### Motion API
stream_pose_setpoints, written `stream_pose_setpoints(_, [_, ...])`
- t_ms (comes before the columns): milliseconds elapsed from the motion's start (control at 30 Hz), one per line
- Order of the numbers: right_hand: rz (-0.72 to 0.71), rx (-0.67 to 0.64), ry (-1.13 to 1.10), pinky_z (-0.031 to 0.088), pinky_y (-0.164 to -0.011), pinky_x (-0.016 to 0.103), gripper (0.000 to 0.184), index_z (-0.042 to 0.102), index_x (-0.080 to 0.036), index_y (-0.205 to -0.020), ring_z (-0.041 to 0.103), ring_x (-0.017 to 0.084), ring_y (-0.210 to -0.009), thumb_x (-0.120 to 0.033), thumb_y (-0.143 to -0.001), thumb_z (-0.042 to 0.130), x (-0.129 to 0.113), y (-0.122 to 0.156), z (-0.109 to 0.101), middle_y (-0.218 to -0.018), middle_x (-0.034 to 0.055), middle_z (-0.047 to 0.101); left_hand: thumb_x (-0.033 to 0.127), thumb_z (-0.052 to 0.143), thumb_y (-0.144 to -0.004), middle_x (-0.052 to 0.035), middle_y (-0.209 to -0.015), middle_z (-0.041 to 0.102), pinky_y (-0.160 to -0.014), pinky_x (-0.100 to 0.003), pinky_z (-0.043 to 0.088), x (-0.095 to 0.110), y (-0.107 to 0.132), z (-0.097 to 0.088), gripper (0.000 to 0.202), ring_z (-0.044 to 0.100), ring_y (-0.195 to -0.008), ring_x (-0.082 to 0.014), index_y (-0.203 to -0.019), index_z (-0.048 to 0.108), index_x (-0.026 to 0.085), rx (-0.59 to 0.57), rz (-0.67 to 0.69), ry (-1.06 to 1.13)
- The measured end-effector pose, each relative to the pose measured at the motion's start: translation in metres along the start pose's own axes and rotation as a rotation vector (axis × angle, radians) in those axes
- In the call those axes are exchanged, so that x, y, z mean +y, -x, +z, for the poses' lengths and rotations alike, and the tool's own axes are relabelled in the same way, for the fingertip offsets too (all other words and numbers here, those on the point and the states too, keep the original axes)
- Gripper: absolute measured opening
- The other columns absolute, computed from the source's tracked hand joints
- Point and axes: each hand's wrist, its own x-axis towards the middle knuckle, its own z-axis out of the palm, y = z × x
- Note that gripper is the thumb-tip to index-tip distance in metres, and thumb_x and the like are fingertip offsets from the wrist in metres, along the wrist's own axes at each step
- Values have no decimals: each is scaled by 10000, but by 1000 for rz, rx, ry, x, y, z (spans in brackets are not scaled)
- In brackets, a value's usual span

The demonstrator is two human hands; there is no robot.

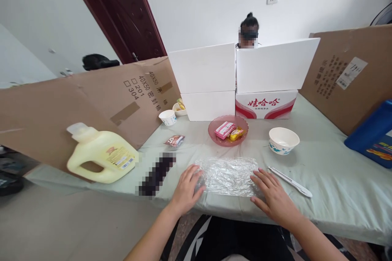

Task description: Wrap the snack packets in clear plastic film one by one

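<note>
A crumpled sheet of clear plastic wrap lies flat on the pale green table near its front edge. My left hand rests on the wrap's left end, fingers stretched out and slightly curled. My right hand lies flat on the wrap's right end, fingers spread. Neither hand grips anything. A white utility knife lies just right of my right hand.
Behind the wrap stand a pink dish with snack packets and a white bowl. A yellow detergent jug lies at the left, a small packet and two cups beyond. Cardboard screens, white boxes and a person behind them ring the table.
</note>
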Motion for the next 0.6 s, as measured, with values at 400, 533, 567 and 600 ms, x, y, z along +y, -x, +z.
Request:
stream_pose_setpoints(400, [-20, 107, -103, 492, -778, 338, 186, 637, -258, -994, 612, 182, -868, -245, -939, 459, -13, 61, -9, -932, 46, 650, 90, 440, -858, -76, -1060, 659, -953, -379, 508, 4, 41, -8, 250, 584, -1097, -213, -938, 644, 211, 17, 197, 234])
stream_pose_setpoints(533, [-11, 104, -213, 479, -917, 399, 177, 625, -246, -950, 569, 234, -1113, -260, -934, 449, -13, 58, -12, -1061, 76, 646, 115, 491, -852, -65, -1077, 665, -975, -392, 500, 1, 41, -11, 219, 581, -1116, -218, -952, 652, 225, 1, 181, 238])
stream_pose_setpoints(567, [-2, 93, -258, 475, -937, 401, 190, 620, -244, -967, 560, 234, -1140, -263, -941, 433, -12, 58, -13, -1076, 80, 647, 127, 524, -838, -66, -1107, 659, -984, -398, 494, 0, 40, -12, 235, 576, -1126, -223, -1014, 643, 228, -10, 168, 239])
stream_pose_setpoints(600, [15, 75, -306, 476, -941, 395, 206, 615, -241, -986, 565, 227, -1138, -268, -950, 414, -11, 58, -13, -1075, 82, 650, 138, 555, -823, -69, -1135, 651, -987, -402, 492, 0, 39, -13, 279, 572, -1131, -227, -1076, 626, 230, -22, 153, 243])
